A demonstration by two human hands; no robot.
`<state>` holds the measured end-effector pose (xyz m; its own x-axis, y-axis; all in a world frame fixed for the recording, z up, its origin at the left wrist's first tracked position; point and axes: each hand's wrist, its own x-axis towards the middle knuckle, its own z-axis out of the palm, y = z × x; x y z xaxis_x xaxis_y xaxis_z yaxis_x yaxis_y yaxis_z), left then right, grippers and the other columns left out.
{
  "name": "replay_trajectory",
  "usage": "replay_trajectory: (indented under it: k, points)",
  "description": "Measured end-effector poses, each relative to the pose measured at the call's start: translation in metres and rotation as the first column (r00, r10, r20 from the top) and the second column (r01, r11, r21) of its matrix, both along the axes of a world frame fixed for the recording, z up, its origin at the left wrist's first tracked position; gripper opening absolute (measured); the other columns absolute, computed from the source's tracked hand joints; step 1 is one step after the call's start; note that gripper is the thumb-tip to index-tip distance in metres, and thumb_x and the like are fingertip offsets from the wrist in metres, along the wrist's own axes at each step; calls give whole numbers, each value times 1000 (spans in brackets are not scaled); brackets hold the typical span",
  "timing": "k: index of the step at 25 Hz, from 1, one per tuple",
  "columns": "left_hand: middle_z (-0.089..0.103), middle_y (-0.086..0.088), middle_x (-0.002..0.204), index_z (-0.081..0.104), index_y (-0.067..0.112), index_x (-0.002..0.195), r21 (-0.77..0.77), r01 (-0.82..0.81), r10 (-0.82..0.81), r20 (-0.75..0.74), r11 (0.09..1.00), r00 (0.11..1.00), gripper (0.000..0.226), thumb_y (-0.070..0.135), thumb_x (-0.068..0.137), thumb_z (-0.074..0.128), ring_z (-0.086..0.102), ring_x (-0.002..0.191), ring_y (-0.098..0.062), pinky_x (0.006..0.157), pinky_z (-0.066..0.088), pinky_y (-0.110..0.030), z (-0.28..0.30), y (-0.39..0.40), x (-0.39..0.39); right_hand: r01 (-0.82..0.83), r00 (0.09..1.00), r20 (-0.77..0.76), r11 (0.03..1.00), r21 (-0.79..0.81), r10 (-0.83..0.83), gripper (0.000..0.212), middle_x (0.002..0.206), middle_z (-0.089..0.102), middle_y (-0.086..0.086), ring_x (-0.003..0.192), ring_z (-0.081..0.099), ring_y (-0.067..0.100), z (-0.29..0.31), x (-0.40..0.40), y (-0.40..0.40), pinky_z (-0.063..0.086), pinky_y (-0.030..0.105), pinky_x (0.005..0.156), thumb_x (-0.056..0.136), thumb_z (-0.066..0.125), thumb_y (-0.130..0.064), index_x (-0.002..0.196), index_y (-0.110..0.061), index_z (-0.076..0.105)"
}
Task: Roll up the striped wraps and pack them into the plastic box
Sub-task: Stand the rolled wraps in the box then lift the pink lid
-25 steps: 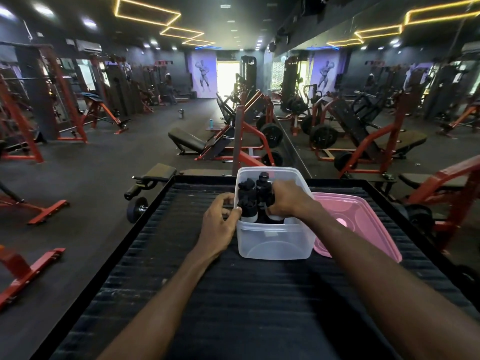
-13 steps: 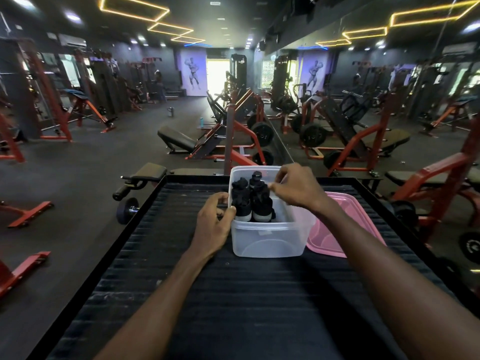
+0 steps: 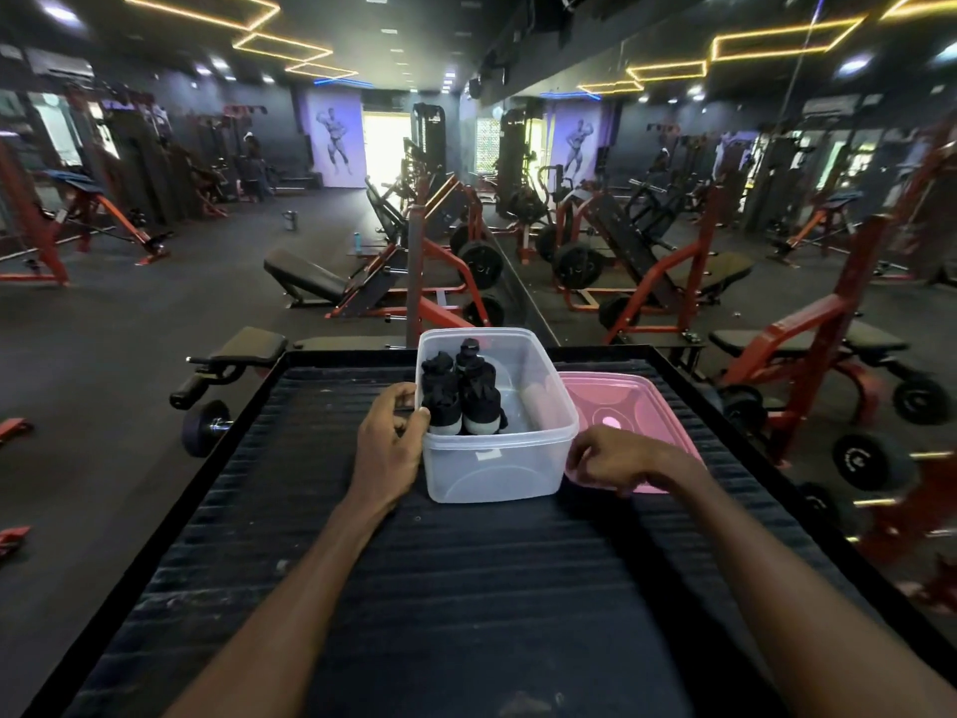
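Across a dim gym lined with red-framed machines (image 3: 808, 355) and benches, a black ribbed platform (image 3: 466, 588) with a raised black rim fills the lower half of the view. Every place below is given relative to the box. A clear plastic box (image 3: 497, 469) stands open on the platform's far half, near the middle. Just right of the box, and touching its right wall, a pink lid (image 3: 626, 401) lies flat on the platform. Beyond the box, on the gym floor to the left, sits a black padded bench (image 3: 305, 274). Nearer, left of the box and off the platform edge, a dumbbell (image 3: 207, 427) lies on the floor.

Inside the box, packed against its left wall, stand several rolled wraps (image 3: 461, 391), black with pale lower ends; the right half of the box shows bare floor. A left hand (image 3: 388, 448) grips the box's near left corner, thumb hooked over the rim, fingers curled against the wall. At the box's near right corner, a right hand (image 3: 611, 458) pinches the near edge of the lid, fingers curled around it.
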<state>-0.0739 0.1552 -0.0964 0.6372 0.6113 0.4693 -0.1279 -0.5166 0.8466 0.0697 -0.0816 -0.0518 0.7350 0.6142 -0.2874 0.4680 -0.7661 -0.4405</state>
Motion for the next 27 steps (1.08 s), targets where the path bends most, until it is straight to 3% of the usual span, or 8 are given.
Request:
replay_trajectory:
  k: [3,5,9,13,16,20,23,27]
  points:
    - [66,-4,114,61,20,118,-7,-10,10,-1,1000,1000,24,8,98,58,60,86,-1,70,47,-16,-1,0,0,-17,971,236,991,-130,47,29,90,63,0,84,62,24,-27,-4,-2,52,35,74,71,78,-40,76,-26,53]
    - [66,-3,115,61,19,120,-6,-15,15,-9,1000,1000,24,9,98,58,60,88,-5,72,46,-15,-1,-1,-1,-1,952,306,997,-79,25,22,92,59,1,88,60,26,-26,-7,-2,48,34,73,77,71,-35,76,-25,51]
    - [65,-3,115,61,15,124,-10,-12,11,-27,1000,1000,26,10,98,57,61,94,-15,74,45,-17,-1,-1,0,87,821,571,992,-90,-21,31,111,63,14,100,61,34,9,-4,-12,48,39,79,81,59,-37,103,-16,57]
    - [65,-4,115,61,13,125,-9,-16,16,-40,1000,999,27,11,98,57,62,97,-19,80,48,-26,0,-2,-1,218,685,675,961,171,-276,39,108,62,20,94,61,40,76,-4,-27,46,43,73,90,54,-32,121,-8,49]
    - [66,-7,117,62,14,124,-17,-20,19,-43,1000,999,27,12,98,57,64,98,-22,84,53,-36,1,-1,-1,233,601,639,870,435,-480,30,107,59,28,92,57,44,123,-14,-39,41,43,72,99,46,-24,113,2,46]
    - [65,-8,118,61,13,126,-17,-23,22,-52,1000,998,28,14,99,57,62,90,-14,74,48,-22,2,-4,-1,228,490,438,596,770,-754,35,115,59,29,101,56,43,161,-31,-45,37,35,75,98,42,-22,117,5,53]
    - [61,-10,124,61,12,126,-13,-40,39,-66,999,997,28,16,99,58,62,95,-17,79,50,-26,0,-3,-1,225,641,139,358,906,-755,29,90,63,13,68,57,26,158,-33,-32,35,21,47,93,43,-19,100,0,64]
    - [56,-13,125,64,4,122,2,-85,85,21,996,996,26,17,101,54,58,101,-20,91,46,-30,5,-10,-2,335,821,-182,199,921,-541,22,78,70,13,69,68,32,104,-24,5,57,47,52,81,46,-19,71,-15,66]
